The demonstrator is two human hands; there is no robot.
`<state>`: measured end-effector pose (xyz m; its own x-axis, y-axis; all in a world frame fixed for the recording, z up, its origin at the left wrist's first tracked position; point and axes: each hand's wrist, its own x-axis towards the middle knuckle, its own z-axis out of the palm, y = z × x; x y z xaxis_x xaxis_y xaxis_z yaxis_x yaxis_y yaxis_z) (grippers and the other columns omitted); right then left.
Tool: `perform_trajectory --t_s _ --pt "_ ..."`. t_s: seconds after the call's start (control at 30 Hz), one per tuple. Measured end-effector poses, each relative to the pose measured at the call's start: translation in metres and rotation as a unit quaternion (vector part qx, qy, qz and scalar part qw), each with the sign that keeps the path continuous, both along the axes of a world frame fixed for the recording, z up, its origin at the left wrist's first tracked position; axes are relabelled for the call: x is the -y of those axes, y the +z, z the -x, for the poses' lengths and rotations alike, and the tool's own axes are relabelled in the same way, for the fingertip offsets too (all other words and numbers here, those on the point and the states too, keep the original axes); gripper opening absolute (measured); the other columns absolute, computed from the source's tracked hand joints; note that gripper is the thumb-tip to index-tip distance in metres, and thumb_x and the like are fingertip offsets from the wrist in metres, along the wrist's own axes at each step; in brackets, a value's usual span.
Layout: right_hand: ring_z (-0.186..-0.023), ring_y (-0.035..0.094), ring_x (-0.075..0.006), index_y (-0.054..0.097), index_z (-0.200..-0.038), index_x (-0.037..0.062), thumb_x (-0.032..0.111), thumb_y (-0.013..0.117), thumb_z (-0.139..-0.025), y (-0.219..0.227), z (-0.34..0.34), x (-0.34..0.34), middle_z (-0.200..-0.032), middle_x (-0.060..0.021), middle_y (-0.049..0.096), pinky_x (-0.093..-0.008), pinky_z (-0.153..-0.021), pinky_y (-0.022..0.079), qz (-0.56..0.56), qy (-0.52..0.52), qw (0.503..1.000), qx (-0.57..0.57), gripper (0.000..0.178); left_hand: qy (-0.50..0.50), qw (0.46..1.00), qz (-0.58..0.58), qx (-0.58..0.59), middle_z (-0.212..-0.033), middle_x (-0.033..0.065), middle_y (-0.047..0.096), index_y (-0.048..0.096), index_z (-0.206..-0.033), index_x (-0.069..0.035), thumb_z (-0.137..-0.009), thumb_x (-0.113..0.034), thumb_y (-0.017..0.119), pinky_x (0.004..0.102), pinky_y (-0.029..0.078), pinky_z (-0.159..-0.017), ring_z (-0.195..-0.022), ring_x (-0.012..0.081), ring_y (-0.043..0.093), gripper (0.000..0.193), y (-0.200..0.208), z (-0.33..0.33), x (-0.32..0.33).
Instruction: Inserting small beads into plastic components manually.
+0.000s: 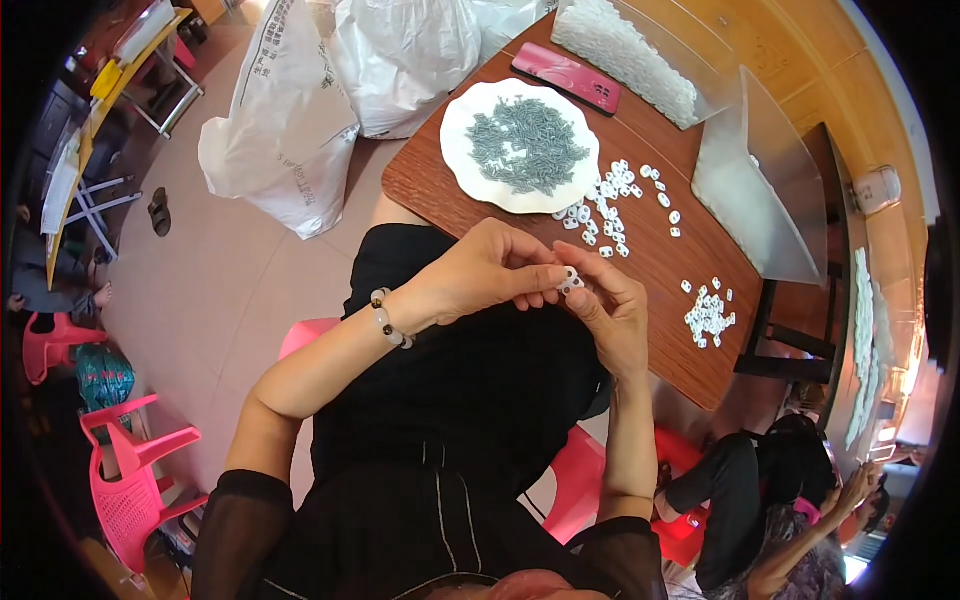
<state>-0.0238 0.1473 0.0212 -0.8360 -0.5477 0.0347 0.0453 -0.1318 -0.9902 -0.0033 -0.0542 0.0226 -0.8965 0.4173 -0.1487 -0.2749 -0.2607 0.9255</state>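
My right hand (617, 312) is closed, with a small white plastic piece with holes (571, 281) between thumb and fingertips. Against that piece, the thumb and fingers of my left hand (490, 268) are pinched together; whatever they grip is hidden. Just beyond my hands, a white scalloped plate (457, 160) holds a heap of small grey screw-like pins (528, 143). Beside the plate, loose white plastic pieces (608, 208) are scattered over the brown table (655, 275). Another pile of similar white pieces (708, 314) lies at the table's right side.
A pink phone-like case (566, 78) lies behind the plate. Clear bins of white parts (625, 55) stand along the far edge. White sacks (285, 125) sit on the floor at left, near a pink chair (140, 470). Another person (740, 500) sits at lower right.
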Motion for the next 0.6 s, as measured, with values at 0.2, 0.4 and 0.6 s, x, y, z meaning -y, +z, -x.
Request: perform_trajectory --t_s 0.2,0.4,0.6 --pt "-0.093 0.057 -0.0122 0.058 -0.12 -0.0047 0.014 0.067 -0.087 -0.003 0.002 0.0 -0.11 -0.0077 0.058 -0.0246 -0.083 0.046 0.013 0.033 0.999 -0.038 0.039 0.005 0.999 -0.021 0.028 -0.079 0.0042 0.067 0.068 -0.097 0.002 -0.089 -0.023 0.066 0.0183 0.048 -0.06 -0.068 0.0062 0.06 0.027 0.005 -0.003 0.002" --pt "-0.094 0.057 -0.0127 0.059 -0.117 -0.005 0.013 0.067 -0.087 -0.006 -0.002 0.006 -0.109 -0.0083 0.058 -0.0252 -0.083 0.046 0.057 0.014 0.997 -0.041 0.036 0.02 0.995 -0.064 0.073 -0.079 0.0044 0.067 0.069 -0.094 0.001 -0.089 -0.025 0.066 0.0187 0.049 -0.061 -0.068 0.0068 0.06 0.026 0.0 -0.007 0.002" --pt "-0.093 0.057 -0.0117 0.06 -0.116 -0.0045 0.012 0.069 -0.086 -0.005 -0.004 0.008 -0.103 -0.0057 0.056 -0.0243 -0.081 0.046 0.044 0.002 0.997 -0.065 0.035 0.029 0.992 -0.083 0.092 -0.077 0.0032 0.066 0.07 -0.089 -0.001 -0.088 -0.026 0.067 0.0185 0.048 -0.06 -0.065 0.0062 0.059 0.025 0.003 -0.011 0.001"
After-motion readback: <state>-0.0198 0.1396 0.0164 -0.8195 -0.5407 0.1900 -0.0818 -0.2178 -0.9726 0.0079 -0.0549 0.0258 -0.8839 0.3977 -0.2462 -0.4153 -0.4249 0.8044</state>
